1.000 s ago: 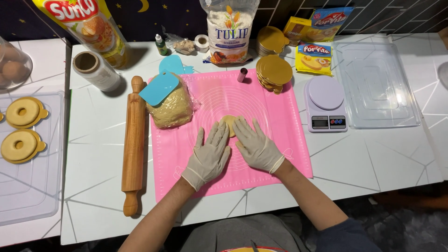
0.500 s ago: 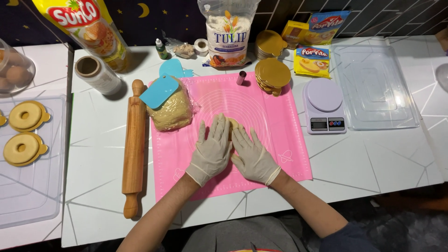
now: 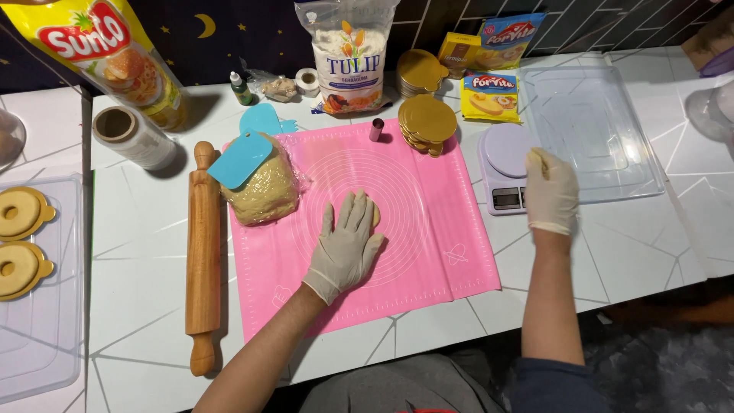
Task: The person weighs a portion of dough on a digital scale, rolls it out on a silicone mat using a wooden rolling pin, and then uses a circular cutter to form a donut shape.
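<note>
Soft, pliable tan dough piece (image 3: 374,214) at pink silicone mat's (image 3: 443,252) centre, pressed under gloved left hand (image 3: 345,246) with fingers spread flat; best lifted by edges; gloved right hand (image 3: 550,191), at three o'clock, fingers together over lilac kitchen scale (image 3: 506,177).

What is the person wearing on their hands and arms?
Both the left hand and the right hand wear thin, pale, close-fitting disposable gloves ending at the wrist. The forearms are bare. A dark blue sleeve shows at the right upper arm.
</note>
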